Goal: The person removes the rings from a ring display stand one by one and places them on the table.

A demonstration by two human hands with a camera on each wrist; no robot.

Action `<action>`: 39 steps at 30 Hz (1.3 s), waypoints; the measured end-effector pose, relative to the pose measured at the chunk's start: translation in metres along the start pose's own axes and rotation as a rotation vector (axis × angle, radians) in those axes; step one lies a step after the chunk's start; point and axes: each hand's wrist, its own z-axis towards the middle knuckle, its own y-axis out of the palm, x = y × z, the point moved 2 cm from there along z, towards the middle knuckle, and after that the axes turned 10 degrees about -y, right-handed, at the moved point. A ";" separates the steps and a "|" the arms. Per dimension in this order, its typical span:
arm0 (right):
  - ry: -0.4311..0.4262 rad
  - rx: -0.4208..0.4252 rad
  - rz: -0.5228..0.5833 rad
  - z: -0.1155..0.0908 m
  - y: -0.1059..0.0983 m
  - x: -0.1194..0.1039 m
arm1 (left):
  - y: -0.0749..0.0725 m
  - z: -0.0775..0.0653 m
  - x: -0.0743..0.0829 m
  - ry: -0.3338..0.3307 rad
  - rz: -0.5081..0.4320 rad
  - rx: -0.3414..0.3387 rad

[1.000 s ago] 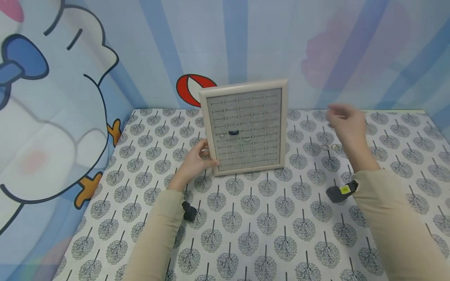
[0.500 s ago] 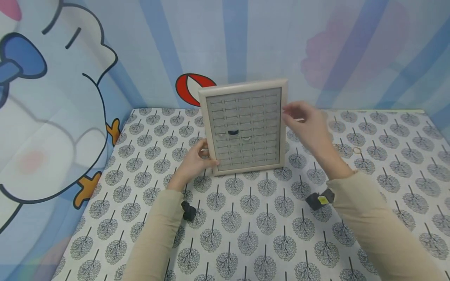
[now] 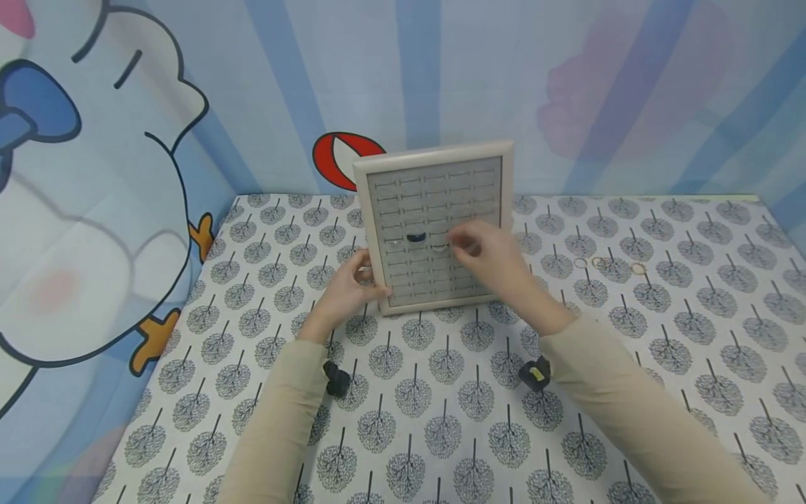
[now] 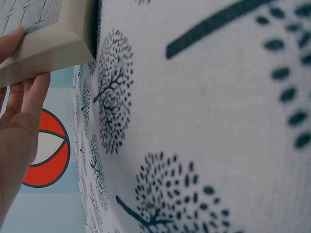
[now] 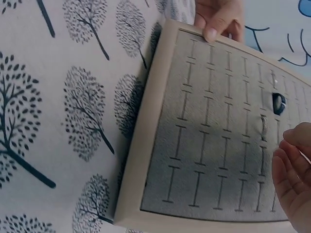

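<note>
Display board (image 3: 434,155): near upright on the cloth, tilted slightly back; pale, smooth rim with rounded edges, squared corners. Panel (image 3: 423,288) inside it grey, matte, faintly nubbly like felt, cut with I-shaped slits in regular rows.

Left hand (image 3: 349,287) gripped the board low on its left side, thumb flat on the front, fingers behind.

Right hand (image 3: 491,257) hovered before the panel, right of centre, fingers bent, thumb and index tips set narrow; could not tell whether anything small sat between them.

Seated in the slits: a thick dark-blue band (image 5: 275,103), glossy, standing out as a half-round; a thin silvery ring (image 5: 264,127) with a textured surface, just beside the right fingertips; a slim pale ring (image 5: 274,77) with a bright glint.

Right of the board, three thin hoops lay on the cloth: one silvery (image 3: 581,268), two gold-toned, the farther-right one (image 3: 639,274) a plain circle.

Cloth (image 3: 478,448): white, woven, printed with dark, speckled round-crowned trees.
</note>
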 end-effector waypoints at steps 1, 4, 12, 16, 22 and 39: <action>-0.005 -0.005 -0.005 0.000 0.002 -0.001 | 0.000 0.000 0.000 -0.001 -0.002 0.000; -0.006 -0.021 -0.023 0.001 0.008 -0.002 | 0.000 0.000 0.000 -0.001 -0.004 0.001; -0.051 -0.031 -0.143 0.001 0.016 0.000 | 0.001 0.000 0.001 -0.005 0.019 0.007; -0.097 -0.016 -0.204 0.000 0.019 -0.002 | 0.001 0.000 0.001 -0.001 0.016 0.003; -0.105 -0.002 -0.233 0.001 0.022 -0.002 | 0.000 0.000 0.001 0.003 0.003 -0.005; -0.068 0.093 -0.123 -0.001 0.026 0.006 | 0.000 -0.001 0.001 -0.003 0.026 0.002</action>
